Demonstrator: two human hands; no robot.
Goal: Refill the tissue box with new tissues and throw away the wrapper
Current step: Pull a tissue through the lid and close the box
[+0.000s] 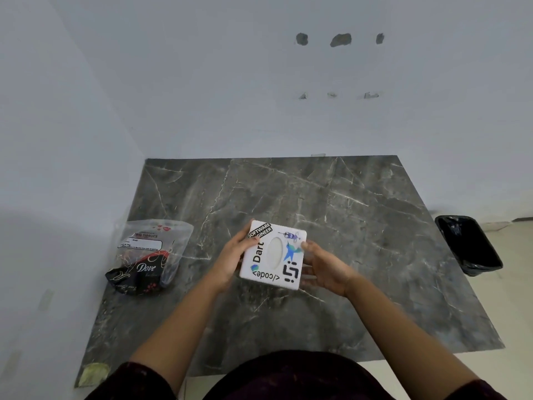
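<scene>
A square white tissue box (pixel 272 255), covered in stickers and with an oval opening on top, is held above the middle of the dark marble table (pixel 360 220). My left hand (pixel 230 259) grips its left side. On the opposite side, my right hand (pixel 324 265) holds it with fingers under and along the edge. Pale tissue shows in the oval opening. A plastic tissue wrapper (pixel 147 255), clear on top and black with "Dove" print below, lies flattened at the table's left edge.
A black bin (pixel 468 245) lined with a black bag stands on the floor to the right of the table. White walls close the table in at the back and left. A patch of tape (pixel 92 373) sits on the near left corner.
</scene>
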